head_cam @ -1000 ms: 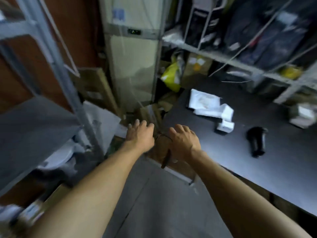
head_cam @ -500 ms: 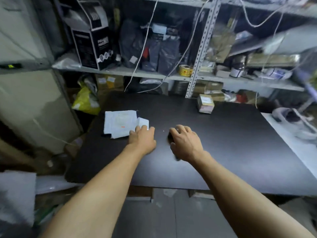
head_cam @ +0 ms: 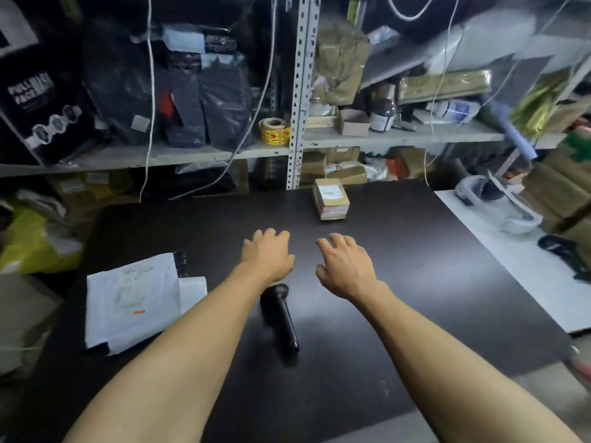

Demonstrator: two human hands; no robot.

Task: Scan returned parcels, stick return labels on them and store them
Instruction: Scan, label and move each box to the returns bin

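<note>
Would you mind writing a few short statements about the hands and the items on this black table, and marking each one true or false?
1. Both hands hold nothing. True: the left hand and the right hand hover over the black table, fingers loosely bent.
2. The black scanner is gripped by the right hand. False: it lies on the table, partly under the left wrist.
3. A small cardboard parcel sits on the table beyond the hands. True.
4. The white mailer lies to the right of both hands. False: it lies to their left.
5. A yellow label roll sits on the shelf. True.
</note>
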